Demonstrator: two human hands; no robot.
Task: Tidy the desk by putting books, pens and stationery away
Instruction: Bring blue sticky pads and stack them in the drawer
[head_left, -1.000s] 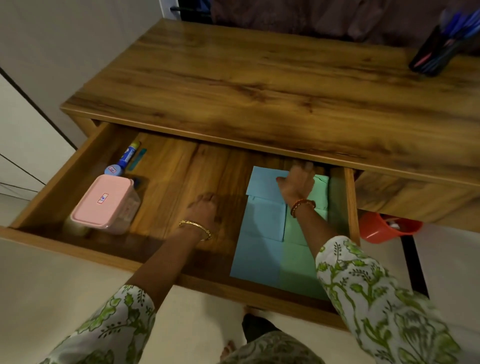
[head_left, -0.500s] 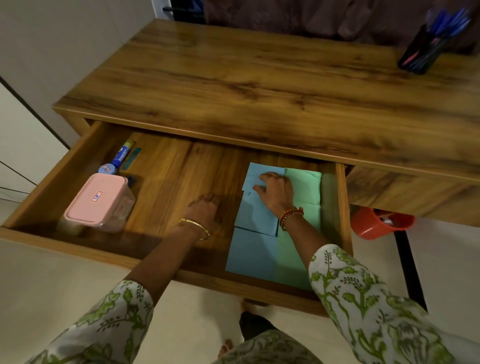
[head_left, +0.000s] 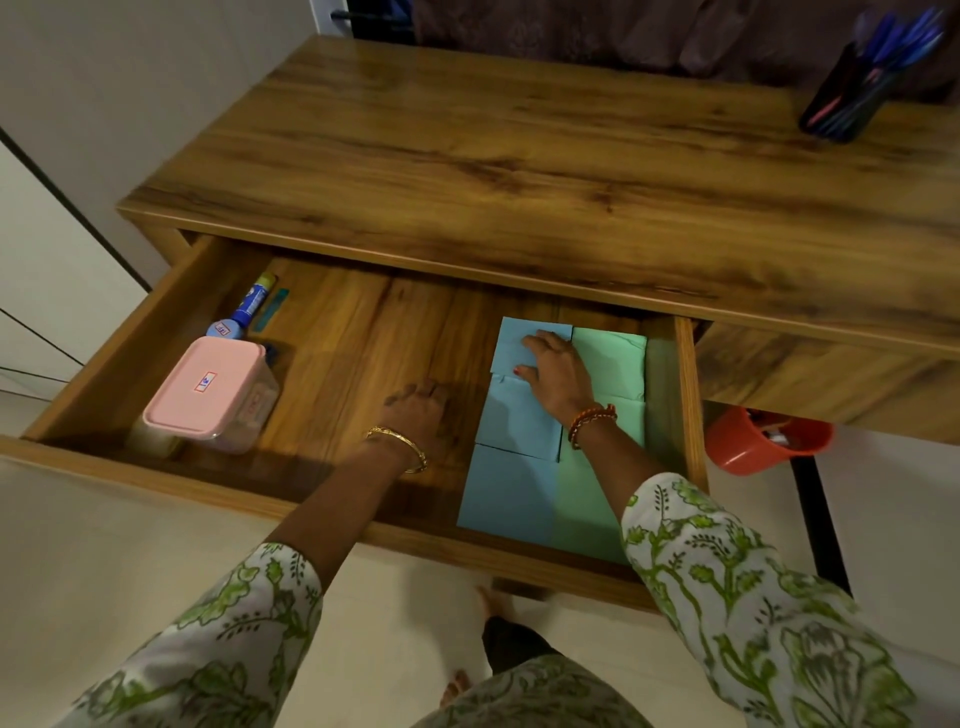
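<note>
Head view, drawer: the drawer (head_left: 104, 364) of the bench (head_left: 519, 156) is pulled out wide, and both hands are inside it.
Head view, paper pads: blue paper pads (head_left: 511, 493) and green paper pads (head_left: 613, 353) lie flat in two rows at the right end of the drawer, touching each other and close to the right wall.
Head view, right hand: the right hand (head_left: 558, 376) lies flat on the far blue pad, fingers straight and spread a little, pressing and holding nothing.
Head view, left hand: the left hand (head_left: 418, 413) rests on the bare drawer floor just beside the pads; its fingers are bent down, and I cannot tell if something is under them.
Head view, other things in drawer: a pink box (head_left: 208, 392) stands at the left end, with a glue stick (head_left: 249, 306) behind it.
Head view, bench top: a pen holder (head_left: 852, 93) with blue pens stands at the far right corner.
Head view, below: an orange bin (head_left: 753, 441) is under the bench on the right.
Handling, my judgement: the pads look light and thin, soft at the corners, and they slide easily on smooth wood. It is better to push them with a flat palm, or to lift one by its edge with thumb under and fingers on top.
Step, my judgement: the pads are being lined up; the drawer is not yet closed.
</note>
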